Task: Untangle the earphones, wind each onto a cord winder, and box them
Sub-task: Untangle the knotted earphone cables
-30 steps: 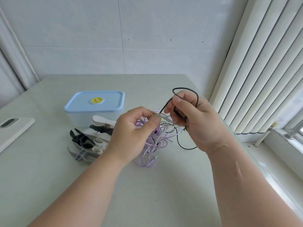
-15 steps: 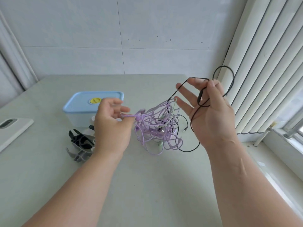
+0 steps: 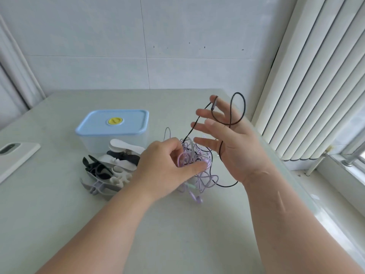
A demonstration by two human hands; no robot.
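The left hand (image 3: 164, 169) fingers pinch the tangled lilac earphone cords (image 3: 205, 180); the right hand (image 3: 237, 147) fingers, spread straight, carry the thin black earphone cord (image 3: 244, 105).

Left hand (image 3: 164, 171) curls, thumb and fingers pinching the purple earphones (image 3: 198, 199); right hand (image 3: 234, 148) is raised, fingers spread straight

Cord winders (image 3: 110, 172) before the box (image 3: 112, 133), earphone tangle (image 3: 205, 177) to their right.
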